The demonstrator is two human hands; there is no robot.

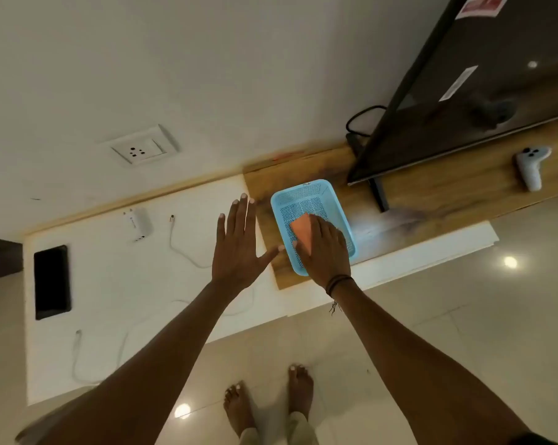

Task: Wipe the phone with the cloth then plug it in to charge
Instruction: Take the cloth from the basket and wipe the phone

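Observation:
A black phone [52, 282] lies flat on the white counter [110, 284] at the far left. A white charger adapter [138, 225] rests near the wall, and a white cable [178, 248] snakes across the counter beside it. An orange cloth [301, 231] sits inside a light blue perforated basket [303, 195]. My right hand [324, 252] is in the basket, its fingers lying on the cloth. My left hand [239, 248] hovers over the counter left of the basket, fingers spread, holding nothing.
A white wall socket [142, 151] is set in the wall above the adapter. A wooden shelf [431, 191] carries a black TV [483, 91] and a white game controller [530, 167]. Tiled floor and my bare feet [268, 403] are below.

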